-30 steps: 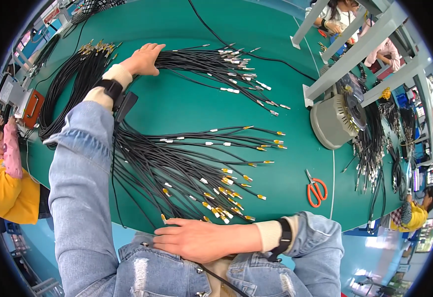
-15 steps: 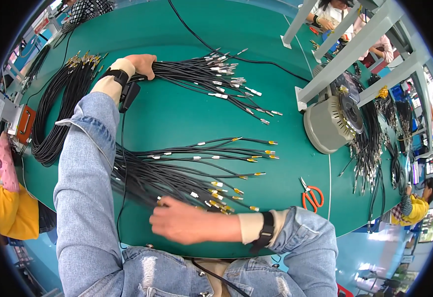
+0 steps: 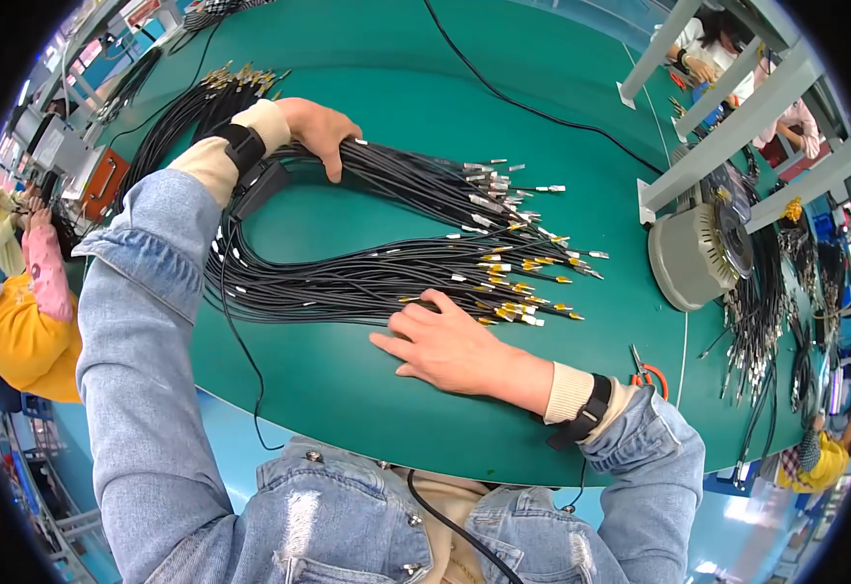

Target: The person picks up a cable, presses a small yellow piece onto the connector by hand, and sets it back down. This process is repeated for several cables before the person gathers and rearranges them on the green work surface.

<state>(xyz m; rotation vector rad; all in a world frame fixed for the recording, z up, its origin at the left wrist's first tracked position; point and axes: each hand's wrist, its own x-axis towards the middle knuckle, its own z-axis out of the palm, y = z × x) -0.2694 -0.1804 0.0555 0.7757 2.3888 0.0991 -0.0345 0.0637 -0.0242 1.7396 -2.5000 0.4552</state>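
Note:
A thick bundle of black cables point(image 3: 318, 277) lies bent in a U on the green table, its ends pointing right. My left hand point(image 3: 320, 134) is closed over the far arm of the U, thumb on the near side. White tags and metal tips point(image 3: 494, 200) fan out beyond that hand. The near arm of the U ends in yellow and white tagged connectors point(image 3: 518, 282). Along its near edge lies my right hand point(image 3: 445, 343), palm down with fingers apart, its fingertips at the cables. Part of the bend is hidden by my left forearm.
Behind my left arm lies another black cable bundle point(image 3: 167, 131). Orange-handled pliers point(image 3: 647, 378) are beside my right sleeve. To the right stand a round grey machine point(image 3: 688, 258) and grey metal frame legs point(image 3: 679, 185). More cables point(image 3: 752, 331) hang there. Co-workers sit around the table.
The near cable ends, spread out before, are now gathered closer together and nearer the far ends. My right hand has moved right and up, its fingers opened. My left hand still grips the bundle.

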